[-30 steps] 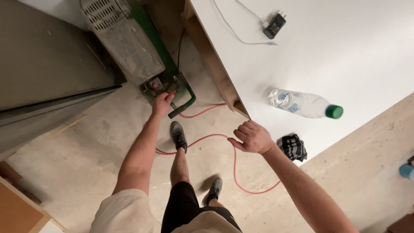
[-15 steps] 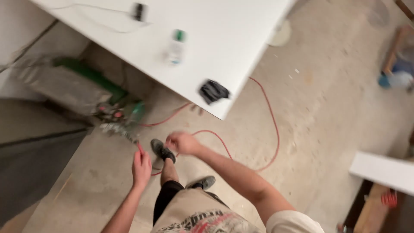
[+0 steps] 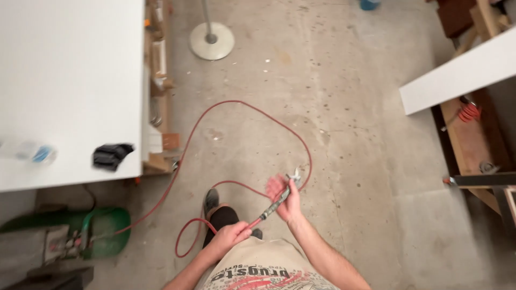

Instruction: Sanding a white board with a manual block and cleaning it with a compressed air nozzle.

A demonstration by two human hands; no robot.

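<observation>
My left hand grips a red air hose just behind its fitting, in front of my waist. My right hand holds the grey metal air tool at the hose's end, with the fingers loosely spread around it and the nozzle pointing up and right. The picture is blurred there. From my hands the hose loops over the concrete floor and runs left to a green compressor. One of my dark shoes shows just left of the hands.
A white table fills the upper left, with a black bundle and a plastic bottle near its edge. A round stand base sits ahead. A white board and a wooden bench are on the right.
The view has swung from the compressor to the open floor. My left hand left the compressor and took the hose; my right hand now holds the air tool.
</observation>
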